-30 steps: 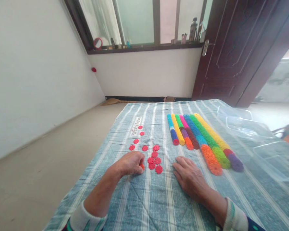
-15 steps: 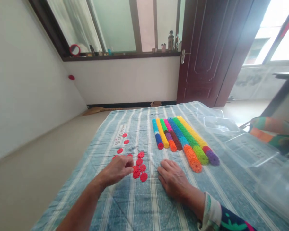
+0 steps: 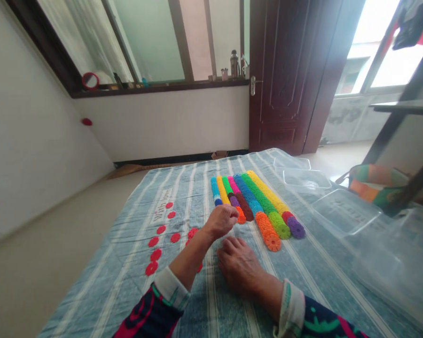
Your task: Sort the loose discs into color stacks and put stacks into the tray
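My left hand (image 3: 223,220) is closed in a pinch above the near end of the short rows of overlapping toy discs. What its fingertips hold, if anything, is hidden. My right hand (image 3: 241,263) lies palm down on the striped cloth just below it, fingers curled under, and their tips cannot be seen. Notched orange discs (image 3: 273,241) end one long row, beside green discs (image 3: 284,230) and purple discs (image 3: 296,229). Loose red discs (image 3: 175,237) are scattered to the left, some partly behind my left forearm.
Clear plastic boxes (image 3: 347,211) stand along the right side of the striped cloth (image 3: 120,291). Beyond the far edge are a brown door (image 3: 285,70) and a window sill (image 3: 162,87) with small items. A dark shelf frame (image 3: 405,108) stands at the right.
My left hand has moved right, from the loose red discs to the near end of the short rows. My right hand stays on the cloth. The whole view has shifted slightly.
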Demonstrator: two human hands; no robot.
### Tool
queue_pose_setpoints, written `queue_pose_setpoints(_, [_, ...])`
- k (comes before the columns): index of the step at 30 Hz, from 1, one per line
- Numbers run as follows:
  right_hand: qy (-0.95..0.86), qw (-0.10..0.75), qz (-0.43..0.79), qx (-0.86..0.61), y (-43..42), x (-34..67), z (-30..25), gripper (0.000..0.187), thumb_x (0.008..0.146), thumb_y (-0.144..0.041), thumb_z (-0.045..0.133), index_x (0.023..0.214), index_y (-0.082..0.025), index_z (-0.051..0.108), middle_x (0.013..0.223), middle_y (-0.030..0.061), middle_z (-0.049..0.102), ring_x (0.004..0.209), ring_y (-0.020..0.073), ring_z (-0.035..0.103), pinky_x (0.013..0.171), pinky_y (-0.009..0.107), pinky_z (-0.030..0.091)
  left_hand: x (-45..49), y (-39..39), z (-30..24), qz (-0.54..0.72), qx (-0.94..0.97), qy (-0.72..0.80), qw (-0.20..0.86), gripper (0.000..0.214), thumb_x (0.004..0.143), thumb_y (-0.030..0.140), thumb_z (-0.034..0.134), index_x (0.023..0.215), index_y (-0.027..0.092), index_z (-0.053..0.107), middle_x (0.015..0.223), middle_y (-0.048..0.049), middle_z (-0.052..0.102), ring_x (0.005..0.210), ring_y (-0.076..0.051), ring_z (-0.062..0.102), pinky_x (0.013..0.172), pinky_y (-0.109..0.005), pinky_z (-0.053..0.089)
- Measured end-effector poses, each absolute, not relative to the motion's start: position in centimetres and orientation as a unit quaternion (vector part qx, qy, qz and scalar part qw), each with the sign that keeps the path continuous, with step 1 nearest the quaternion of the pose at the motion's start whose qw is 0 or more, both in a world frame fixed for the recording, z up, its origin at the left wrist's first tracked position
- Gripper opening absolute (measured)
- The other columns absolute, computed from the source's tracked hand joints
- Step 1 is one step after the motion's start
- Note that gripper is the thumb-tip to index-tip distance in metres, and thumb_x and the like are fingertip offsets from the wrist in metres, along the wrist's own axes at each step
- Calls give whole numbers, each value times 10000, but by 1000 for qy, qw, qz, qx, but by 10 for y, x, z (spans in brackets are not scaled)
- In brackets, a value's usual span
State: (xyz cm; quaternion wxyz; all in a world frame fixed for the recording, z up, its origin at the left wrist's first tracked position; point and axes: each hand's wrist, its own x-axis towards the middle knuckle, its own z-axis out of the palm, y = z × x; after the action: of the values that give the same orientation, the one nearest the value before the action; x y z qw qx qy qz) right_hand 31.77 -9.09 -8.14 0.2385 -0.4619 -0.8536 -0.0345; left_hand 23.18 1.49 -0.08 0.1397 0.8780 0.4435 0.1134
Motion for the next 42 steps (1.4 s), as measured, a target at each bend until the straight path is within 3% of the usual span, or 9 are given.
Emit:
queue_pose_setpoints(9, [-856,242,-41,-455,-87,317,-79,82,855,-205,596,885,-157,654,923,112,635,906,278,537,713,396,410,257,24,-13,59,886,448,104,162,795,125,603,679,173,705,769,-30,683,765,-165,626,683,-245,419])
queue_pose_setpoints(18, [-850,267,-56,-450,-86,317,-83,111,854,-202,572,897,-152,661,957,120,635,898,282,534,717,399,409,262,22,-16,55,875,478,61,152,867,184,580,891,180,730,958,-69,683,898,-205,655,764,-277,462])
queue_pose_setpoints(25, [-852,263,-54,-450,-86,317,-83,166,857,-202,567,964,-134,675,991,134,641,916,287,535,739,404,417,258,19,-17,85,858,504,48,188,845,221,646,1019,164,687,1069,-81,689,1005,-214,655,844,-280,469])
queue_pose_setpoints(33, [-855,249,-25,-454,-89,318,-76,202,866,-193,559,1007,-123,686,1044,140,654,950,287,542,814,419,428,253,10,-15,68,822,561,74,224,837,310,680,1018,184,638,876,-43,732,840,-216,695,705,-284,451])
queue_pose_setpoints(42, [-856,248,-7,-453,-89,318,-77,218,861,-192,558,1029,-121,677,1033,148,656,943,282,546,805,417,434,257,13,-18,78,817,563,101,321,842,276,665,1131,155,595,918,-73,742,845,-216,708,717,-280,454])
